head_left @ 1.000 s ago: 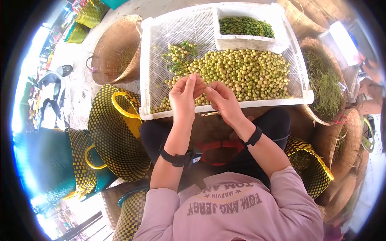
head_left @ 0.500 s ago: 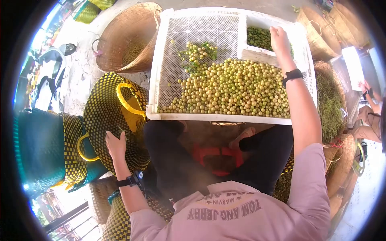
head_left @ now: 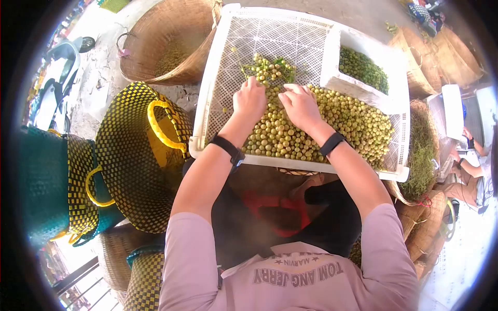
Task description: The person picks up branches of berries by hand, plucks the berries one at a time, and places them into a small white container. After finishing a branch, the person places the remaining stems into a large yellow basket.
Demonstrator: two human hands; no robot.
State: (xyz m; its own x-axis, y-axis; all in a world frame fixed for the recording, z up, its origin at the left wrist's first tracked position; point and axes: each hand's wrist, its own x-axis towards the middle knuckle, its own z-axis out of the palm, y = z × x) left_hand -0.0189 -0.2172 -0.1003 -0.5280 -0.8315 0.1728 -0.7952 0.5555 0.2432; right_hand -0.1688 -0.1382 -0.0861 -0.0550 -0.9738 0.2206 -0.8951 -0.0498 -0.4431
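Note:
My left hand (head_left: 250,99) is closed, its fingertips at the stems of a leafy bunch of small round fruit (head_left: 270,69). Close beside it, my right hand (head_left: 302,108) hovers low over the heap of loose yellow-green fruit (head_left: 290,136), thumb and fingers apart, with nothing visible between them. Part of the bunch and heap is hidden by my hands. All this lies in a white perforated plastic tray (head_left: 222,78) in front of my lap. A white box (head_left: 358,92) of smaller, greener fruit sits in the tray's far right corner.
At my left stands a black-and-yellow woven basket (head_left: 129,171) with yellow handles. Beyond it is a wicker basket (head_left: 150,46) with some fruit inside. To the right, another basket holds green stems (head_left: 419,155). Another person's arm (head_left: 469,166) shows at the far right.
My left hand has come from the woven basket to the fruit bunch. My right hand has left the white box and moved down-left over the heap. The view has shifted slightly.

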